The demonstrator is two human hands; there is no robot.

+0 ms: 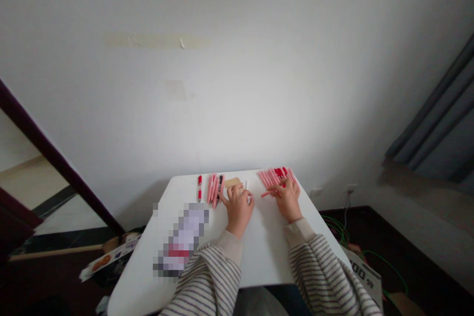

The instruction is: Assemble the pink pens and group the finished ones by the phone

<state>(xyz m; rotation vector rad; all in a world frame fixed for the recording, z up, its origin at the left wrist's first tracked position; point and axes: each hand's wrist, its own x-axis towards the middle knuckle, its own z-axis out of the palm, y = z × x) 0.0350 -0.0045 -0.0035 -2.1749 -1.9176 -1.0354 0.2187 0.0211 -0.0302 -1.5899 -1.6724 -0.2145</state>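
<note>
My left hand (239,207) rests over the middle of the white table with its fingers curled round a small white-and-pink pen piece, partly hidden. A thin white stick (247,185) stands out just beyond these fingers. Between the fingertips of my right hand (289,201) is a short pink pen part (267,194). Behind that hand lies a row of pink pen parts (267,177), with several red pieces (284,171) among them. Left of my left hand are a bunch of pink and black pens (215,188) and a lone red-and-white pen (200,188).
A tan flat piece (232,182) lies behind my left hand. A pixelated oblong object (184,243) occupies the left of the table (142,266). The wall (237,123) stands behind. Green cables (336,224) and a printed box (365,274) are on the floor at right.
</note>
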